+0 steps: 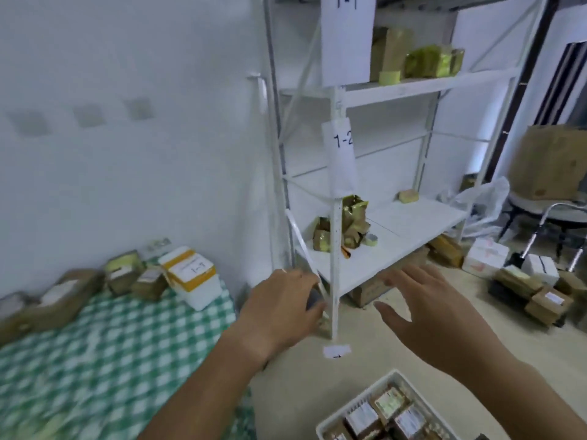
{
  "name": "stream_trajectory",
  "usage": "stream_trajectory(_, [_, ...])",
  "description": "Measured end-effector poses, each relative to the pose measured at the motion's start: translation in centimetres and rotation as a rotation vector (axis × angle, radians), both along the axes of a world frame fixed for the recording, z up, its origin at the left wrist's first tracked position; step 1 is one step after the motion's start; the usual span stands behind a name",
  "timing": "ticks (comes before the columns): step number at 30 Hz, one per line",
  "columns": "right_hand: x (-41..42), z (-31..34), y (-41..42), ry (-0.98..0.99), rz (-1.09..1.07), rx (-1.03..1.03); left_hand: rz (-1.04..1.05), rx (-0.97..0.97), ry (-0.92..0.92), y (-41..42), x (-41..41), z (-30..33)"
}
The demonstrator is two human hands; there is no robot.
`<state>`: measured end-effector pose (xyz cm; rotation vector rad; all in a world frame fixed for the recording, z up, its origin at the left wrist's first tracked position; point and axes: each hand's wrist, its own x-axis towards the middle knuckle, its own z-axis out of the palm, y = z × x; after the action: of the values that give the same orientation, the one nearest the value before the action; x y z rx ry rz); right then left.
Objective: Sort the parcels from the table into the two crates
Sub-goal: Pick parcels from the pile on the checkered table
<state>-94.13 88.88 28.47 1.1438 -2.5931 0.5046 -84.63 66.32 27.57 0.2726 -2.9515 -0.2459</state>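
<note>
In the head view, both hands are raised in the middle of the frame, over the floor between the table and the white shelf rack. The left hand (pixel 282 315) shows its back, its fingers curled round something small and dark grey; the blur hides what it is, so it may be a marker or a roll, I cannot tell. The right hand (pixel 425 312) is spread wide, fingers straight and apart, holding nothing.

The parcels (pixel 95 285) lie well apart from both hands, in a row along the far edge of the table (pixel 104 360), against the wall: squat cardboard boxes, brown and matt, each with a pale paper label on top. At the table's far right corner stands a white foam box (pixel 193 277), smooth and blocky, banded with yellow tape and bearing a handwritten label. The table is covered with a green and white checked cloth.

Below the right forearm, at the bottom edge of the frame, sits a white plastic crate (pixel 359 404) with a slotted wall; small brown labelled boxes (pixel 390 414) are packed inside it.

The shelf rack (pixel 336 268) is white painted metal with flat boards and paper tags reading 1-1 and 1-2. Crinkled gold foil packets (pixel 352 223) sit on its lower board, near the front post. More cardboard boxes (pixel 540 296) are heaped on the floor at right.
</note>
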Motion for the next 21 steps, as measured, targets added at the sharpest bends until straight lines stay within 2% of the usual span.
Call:
stream_trajectory(13, [17.3, -0.9, -31.4, -0.097, 0.401, 0.011, 0.426, 0.129, 0.052, -24.7, 27.2, -0.8])
stream_trajectory(17, [20.1, -1.6, -37.4, -0.106, 0.441, 0.051, 0.502, 0.165, 0.073, -29.1, 31.8, -1.2])
stream_trajectory(21, [20.2, -2.3, -41.0, -0.113, 0.449, 0.081, 0.509, 0.186, 0.077, -31.6, 32.6, -1.5])
